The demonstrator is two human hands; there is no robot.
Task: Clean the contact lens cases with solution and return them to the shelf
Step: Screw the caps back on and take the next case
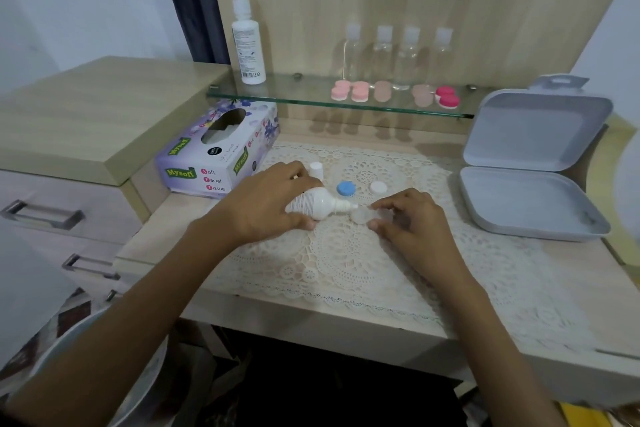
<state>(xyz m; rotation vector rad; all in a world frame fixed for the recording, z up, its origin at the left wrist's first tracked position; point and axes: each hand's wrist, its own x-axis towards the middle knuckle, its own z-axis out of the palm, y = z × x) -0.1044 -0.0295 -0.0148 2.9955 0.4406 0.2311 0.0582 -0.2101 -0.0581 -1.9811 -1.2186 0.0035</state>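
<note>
My left hand (pixel 265 203) grips a white solution bottle (pixel 317 204), tipped sideways with its nozzle over a clear lens case (pixel 362 216) on the lace mat (pixel 346 263). My right hand (pixel 410 218) pinches the right part of that case. A blue cap (pixel 345 188) and a white cap (pixel 378 187) lie just behind the case. The bottle's small white cap (pixel 316 170) stands behind my left hand. On the glass shelf (pixel 294 99) sit several lens cases: pink (pixel 349 91), beige (pixel 382 91) and magenta (pixel 446 97).
A second solution bottle (pixel 246 42) and several clear bottles (pixel 396 55) stand on the shelf. A tissue box (pixel 214 149) is at the left, an open grey plastic box (pixel 530 180) at the right. A drawer unit (pixel 69 156) stands left of the desk.
</note>
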